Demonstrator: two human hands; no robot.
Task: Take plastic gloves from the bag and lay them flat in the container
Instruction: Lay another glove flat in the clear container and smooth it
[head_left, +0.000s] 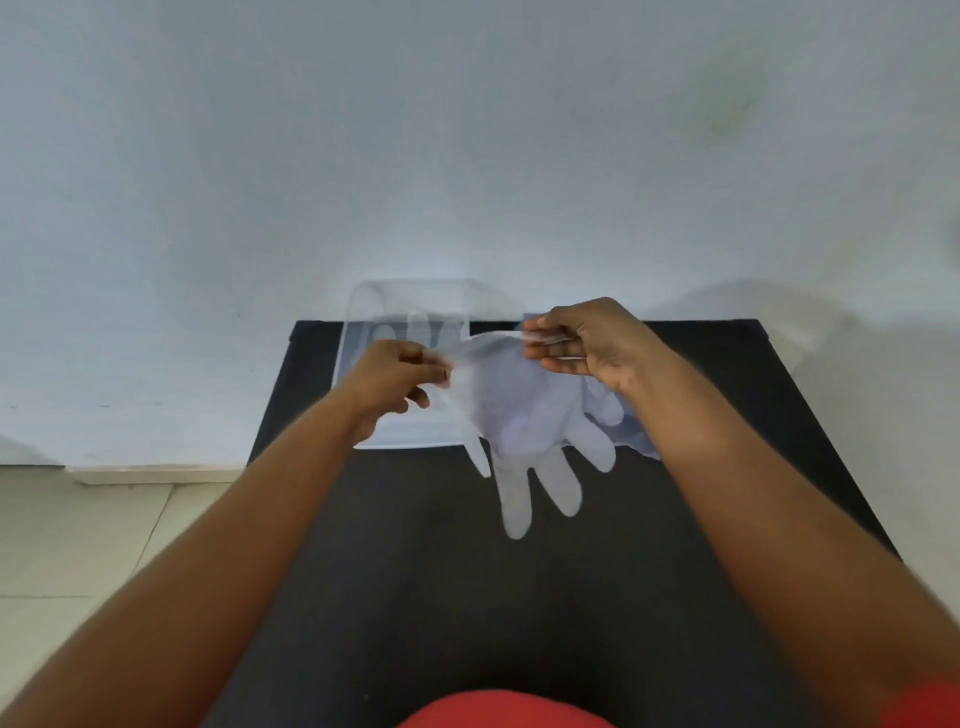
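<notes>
A clear plastic glove (524, 431) hangs above the black table (415, 571), its fingers pointing down toward me. My left hand (395, 379) pinches the left corner of its cuff. My right hand (582, 338) pinches the right corner, so the cuff is stretched between them. A clear container (363, 332) stands at the table's far left, behind my left hand, with a glove lying inside it. The bag of gloves (631, 426) lies at the far right, mostly hidden by the held glove and my right arm.
The table stands against a pale wall (467, 156). To its left lies a light tiled floor (78, 545). Red clothing (504, 709) shows at the bottom edge of the view.
</notes>
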